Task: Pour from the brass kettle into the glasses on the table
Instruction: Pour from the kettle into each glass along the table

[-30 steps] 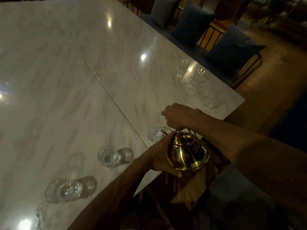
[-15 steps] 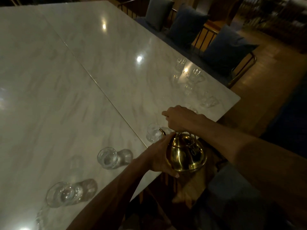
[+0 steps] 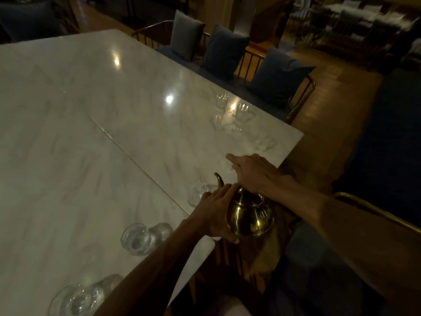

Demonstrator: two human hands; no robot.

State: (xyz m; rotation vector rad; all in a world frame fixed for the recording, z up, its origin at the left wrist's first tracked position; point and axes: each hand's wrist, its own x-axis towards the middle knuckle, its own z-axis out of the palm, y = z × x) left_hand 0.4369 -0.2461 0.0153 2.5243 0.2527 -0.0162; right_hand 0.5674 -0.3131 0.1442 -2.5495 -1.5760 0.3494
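The brass kettle (image 3: 250,215) hangs just off the near edge of the white marble table (image 3: 114,144), spout up and pointing toward the table. My left hand (image 3: 216,213) grips its round body from the left, thumb under the bottom. My right hand (image 3: 252,173) lies above the lid with index and middle fingers stretched forward over the table; the handle is hidden beneath it. A clear glass (image 3: 197,195) stands right by the spout. Two more glasses (image 3: 136,239) (image 3: 77,299) follow along the near edge to the left.
Several faint clear glasses (image 3: 239,115) cluster near the table's far right corner. A seam (image 3: 127,153) splits the tabletop. Chairs with blue cushions (image 3: 225,51) line the far side. A brass chair rail (image 3: 376,213) sits under my right arm, above wooden floor (image 3: 330,94).
My right hand has gone from a fist on the kettle handle to fingers stretched forward over the table. The kettle's spout has risen. The view has tilted up.
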